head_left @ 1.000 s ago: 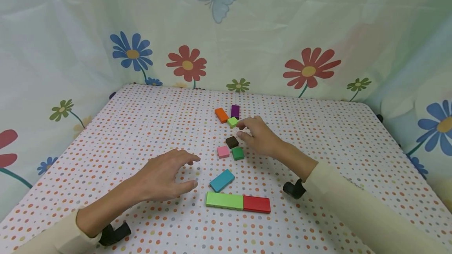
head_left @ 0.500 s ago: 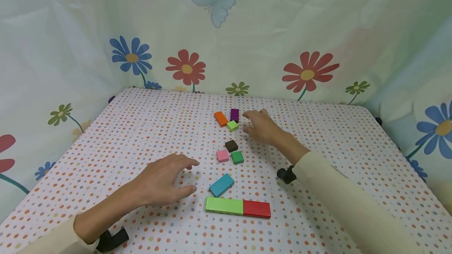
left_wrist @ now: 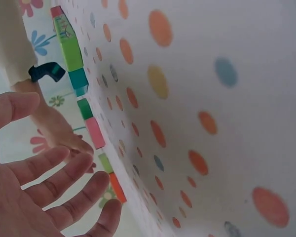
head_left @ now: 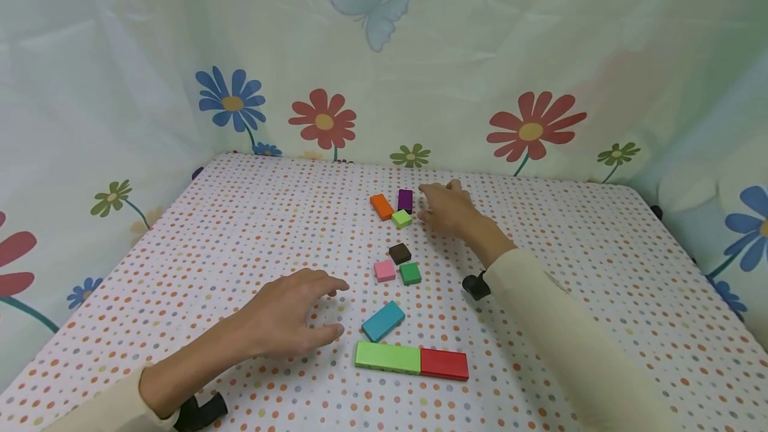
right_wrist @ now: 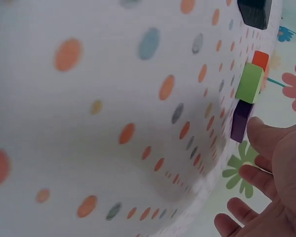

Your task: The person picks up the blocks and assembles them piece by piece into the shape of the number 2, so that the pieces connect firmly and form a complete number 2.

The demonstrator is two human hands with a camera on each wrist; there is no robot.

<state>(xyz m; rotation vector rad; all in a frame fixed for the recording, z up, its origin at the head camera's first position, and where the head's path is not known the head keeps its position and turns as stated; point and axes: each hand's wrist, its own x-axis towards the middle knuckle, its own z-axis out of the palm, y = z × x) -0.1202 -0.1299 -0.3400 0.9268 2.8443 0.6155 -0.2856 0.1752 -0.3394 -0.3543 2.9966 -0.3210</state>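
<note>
My right hand hovers just right of a purple block, fingers spread and holding nothing. Left of the purple block lies an orange block, and a small lime block sits in front of the two. My left hand is held with thumb and fingers apart, nothing between them. Nearest to it is a blue block, lying slantwise behind a long light-green block, whose end meets a red block. Dark brown, pink and green small blocks form a group midway.
The table has a dotted white cover. A flowered curtain stands behind it and at both sides. Black camera mounts sit on both wrists.
My right hand has moved away from the lime block, back and to the right, beside the purple block. The left hand stays nearly still. The blocks keep their places; the head view shifts slightly.
</note>
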